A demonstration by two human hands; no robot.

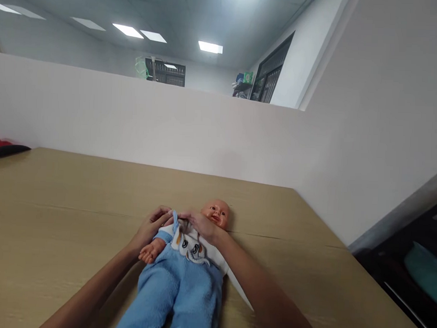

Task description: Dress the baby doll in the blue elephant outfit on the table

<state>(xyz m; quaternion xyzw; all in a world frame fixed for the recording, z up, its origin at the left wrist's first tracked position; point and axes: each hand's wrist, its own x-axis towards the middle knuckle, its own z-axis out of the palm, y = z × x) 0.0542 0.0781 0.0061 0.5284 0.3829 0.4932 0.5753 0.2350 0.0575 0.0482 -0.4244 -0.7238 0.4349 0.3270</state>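
A baby doll [215, 213] with a bald plastic head lies on its back on the table, head away from me. It wears a white top [191, 245] with an animal face on the chest and fluffy blue trousers [180, 277]. The doll's hand [151, 251] sticks out of a blue cuff on the left. At the doll's shoulder, my left hand [158, 223] is closed on the top beside a raised blue trim [175, 222]. My right hand [201, 226] reaches across the chest below the chin, its fingers closed on the top's neck edge. Its fingertips are partly hidden.
The wooden table [77, 192] meets a low white partition wall [151, 118] at its far edge. A red and black object [6, 147] sits at the far left. To the right, beyond the table edge, is a dark area with a teal item [424, 269].
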